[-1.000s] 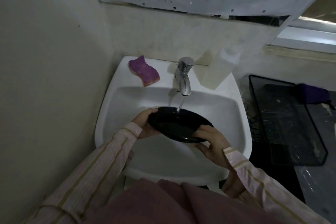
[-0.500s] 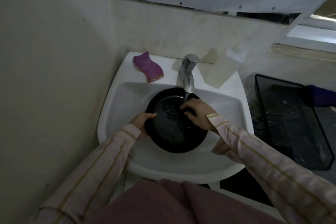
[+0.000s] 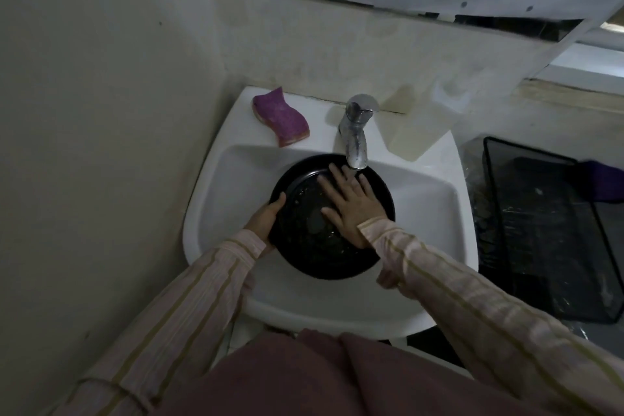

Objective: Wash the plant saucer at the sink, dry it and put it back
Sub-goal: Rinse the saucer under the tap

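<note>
Currently the black round saucer (image 3: 305, 248) sits inside the basin of the white sink (image 3: 435, 213), face up, with its far rim directly beneath the spout of the chrome tap (image 3: 354, 127). The left hand (image 3: 265, 218) holds the saucer at the 9 o'clock point of its rim; its grip is pressed onto the edge, thumb over the top of the rim and the remaining fingers hidden below it. The right hand (image 3: 351, 204) lies flat on the inner face of the saucer, palm down, its grip spread wide with the fingers fanned toward 12 o'clock and the fingertips just under the spout; it clasps nothing. Wet sheen and droplets are visible on the inner surface of the saucer. Whether water is running from the tap cannot be told, as the spout outlet is partly masked by the fingers. A purple wavy sponge (image 3: 280, 116) rests on the sink ledge at 11 o'clock from the saucer, apart from the tap. A pale translucent container (image 3: 417, 121) stands on the ledge at 1 o'clock, against the wall. A dark mesh tray (image 3: 553, 233) lies at 3 o'clock, beside the sink and not touching it, with a purple object (image 3: 604, 181) at its far edge. Both forearms wear striped long sleeves (image 3: 472, 297).
</note>
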